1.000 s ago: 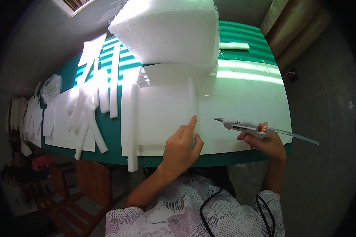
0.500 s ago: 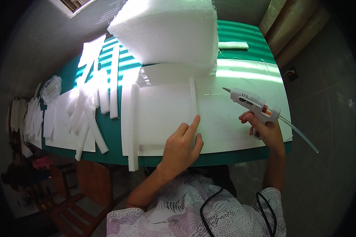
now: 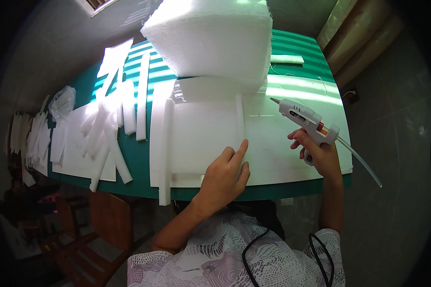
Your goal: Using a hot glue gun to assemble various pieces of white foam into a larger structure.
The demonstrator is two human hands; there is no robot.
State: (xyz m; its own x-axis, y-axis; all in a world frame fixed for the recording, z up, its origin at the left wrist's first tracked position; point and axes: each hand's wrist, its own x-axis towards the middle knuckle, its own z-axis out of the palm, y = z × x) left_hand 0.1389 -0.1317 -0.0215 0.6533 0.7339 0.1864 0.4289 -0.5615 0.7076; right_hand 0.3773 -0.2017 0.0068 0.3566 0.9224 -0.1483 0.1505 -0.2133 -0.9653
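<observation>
**Glue gun lifted beside a foam sheet, left hand pressing a strip**

At the far left, a crumpled clear plastic bag lies near the table's left end. Just right of it a pile of loose white foam strips spreads over a thin white sheet, some overhanging the near edge of the green table. A band of bare green separates this pile from the large white foam sheet, whose left border carries a long foam strip running front to back and jutting past the table's near edge.

The left hand rests flat on the sheet near its front edge, fingers together and extended, the index fingertip touching the lower end of a narrow upright foam strip that stands on the sheet. Behind it, a thick stack of foam blocks covers the sheet's far side, crowding the middle of the table.

Right of the narrow strip the sheet is open up to its right edge. There the right hand is clamped around the grip of a white hot glue gun, held above the sheet, nozzle pointing left toward the strip, a glue stick protruding behind it past the table's right edge. A small foam piece lies at the far right of the table.
</observation>
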